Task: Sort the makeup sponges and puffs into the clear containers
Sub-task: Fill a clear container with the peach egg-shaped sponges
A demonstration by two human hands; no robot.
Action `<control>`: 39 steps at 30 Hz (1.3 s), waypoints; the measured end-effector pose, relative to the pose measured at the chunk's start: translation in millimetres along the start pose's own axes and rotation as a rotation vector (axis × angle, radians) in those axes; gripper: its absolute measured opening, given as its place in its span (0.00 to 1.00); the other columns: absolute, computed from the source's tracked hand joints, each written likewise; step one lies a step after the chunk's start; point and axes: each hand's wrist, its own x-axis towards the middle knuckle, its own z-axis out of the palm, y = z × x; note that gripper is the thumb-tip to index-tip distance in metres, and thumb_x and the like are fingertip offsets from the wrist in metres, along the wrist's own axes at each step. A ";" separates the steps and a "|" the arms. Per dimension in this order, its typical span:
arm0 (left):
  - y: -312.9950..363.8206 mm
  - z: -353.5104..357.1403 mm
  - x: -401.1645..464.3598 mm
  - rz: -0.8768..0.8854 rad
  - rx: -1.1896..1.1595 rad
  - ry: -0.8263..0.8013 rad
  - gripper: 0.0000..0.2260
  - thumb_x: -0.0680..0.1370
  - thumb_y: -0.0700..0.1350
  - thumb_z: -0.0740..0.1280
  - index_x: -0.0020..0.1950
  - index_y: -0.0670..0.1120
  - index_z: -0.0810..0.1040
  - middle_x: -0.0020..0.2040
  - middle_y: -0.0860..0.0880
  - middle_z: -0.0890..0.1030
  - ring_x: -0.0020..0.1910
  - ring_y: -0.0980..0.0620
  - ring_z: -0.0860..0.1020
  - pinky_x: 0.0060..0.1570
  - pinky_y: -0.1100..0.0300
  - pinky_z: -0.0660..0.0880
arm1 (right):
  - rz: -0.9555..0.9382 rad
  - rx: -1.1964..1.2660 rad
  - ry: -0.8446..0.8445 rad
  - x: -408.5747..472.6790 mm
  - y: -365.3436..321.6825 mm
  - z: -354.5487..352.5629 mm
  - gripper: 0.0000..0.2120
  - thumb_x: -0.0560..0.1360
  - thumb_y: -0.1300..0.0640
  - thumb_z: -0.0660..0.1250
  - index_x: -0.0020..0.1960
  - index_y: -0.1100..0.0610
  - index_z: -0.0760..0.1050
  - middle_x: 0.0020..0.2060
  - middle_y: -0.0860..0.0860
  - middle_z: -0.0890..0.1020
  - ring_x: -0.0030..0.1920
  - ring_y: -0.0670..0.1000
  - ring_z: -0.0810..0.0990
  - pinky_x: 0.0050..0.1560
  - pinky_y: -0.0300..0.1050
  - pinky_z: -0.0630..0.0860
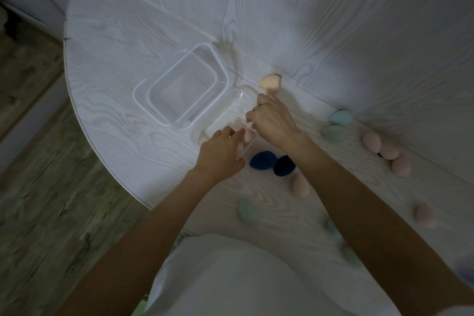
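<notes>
Fingers [250,123] of right hand [272,123] pinch pink sponge [248,133] | left hand [220,155] fingers relaxed, touching it

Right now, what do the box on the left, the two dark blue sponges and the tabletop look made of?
Box: clear, glossy plastic; the table shows through it.
Dark blue sponges: matte, likely soft foam; no shine on them.
Tabletop: whitish wood-grain surface, possibly laminate; hard to tell.

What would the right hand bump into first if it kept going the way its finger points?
Probably the peach teardrop makeup sponge. The right hand points a finger up at it, nearly touching, though depth is unclear.
</notes>
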 end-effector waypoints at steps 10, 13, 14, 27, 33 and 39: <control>-0.9 0.6 -0.1 -0.003 0.049 0.000 0.30 0.72 0.52 0.67 0.72 0.51 0.64 0.56 0.47 0.73 0.51 0.49 0.73 0.39 0.58 0.72 | 0.044 -0.114 -0.082 5.1 -1.8 -12.4 0.08 0.75 0.60 0.62 0.51 0.56 0.79 0.43 0.51 0.81 0.50 0.52 0.71 0.53 0.42 0.64; -0.6 0.6 -0.5 0.005 0.086 0.009 0.30 0.72 0.54 0.66 0.73 0.52 0.63 0.58 0.47 0.73 0.52 0.50 0.73 0.38 0.59 0.71 | 0.030 -0.061 -0.061 5.6 -9.1 -12.1 0.11 0.73 0.68 0.61 0.50 0.58 0.79 0.44 0.53 0.81 0.50 0.53 0.73 0.44 0.40 0.59; -0.3 0.5 -0.7 0.007 0.103 0.011 0.30 0.72 0.54 0.66 0.73 0.53 0.62 0.59 0.48 0.73 0.52 0.50 0.73 0.38 0.59 0.70 | 0.045 -0.028 -0.057 5.0 -9.0 -10.0 0.11 0.73 0.69 0.61 0.49 0.58 0.79 0.44 0.53 0.81 0.49 0.53 0.73 0.43 0.40 0.58; -2.2 3.4 2.0 0.023 0.064 0.008 0.30 0.72 0.53 0.67 0.73 0.52 0.62 0.61 0.49 0.72 0.53 0.50 0.71 0.37 0.61 0.68 | 0.096 0.262 0.186 -10.0 23.2 -26.1 0.12 0.76 0.54 0.63 0.43 0.58 0.82 0.38 0.53 0.82 0.44 0.53 0.75 0.43 0.47 0.71; -2.9 3.6 0.3 0.013 0.018 0.046 0.30 0.72 0.50 0.68 0.73 0.50 0.64 0.60 0.47 0.72 0.53 0.50 0.70 0.37 0.62 0.67 | 0.245 0.313 0.200 22.2 68.5 -7.2 0.13 0.73 0.63 0.65 0.58 0.61 0.77 0.57 0.58 0.79 0.59 0.60 0.72 0.60 0.49 0.67; -3.5 5.2 -0.9 -0.015 -0.037 0.060 0.29 0.72 0.51 0.68 0.72 0.51 0.64 0.60 0.49 0.72 0.54 0.51 0.70 0.39 0.62 0.68 | 0.315 0.224 0.121 40.5 70.9 6.0 0.11 0.72 0.64 0.65 0.54 0.61 0.73 0.54 0.57 0.76 0.55 0.57 0.73 0.51 0.42 0.62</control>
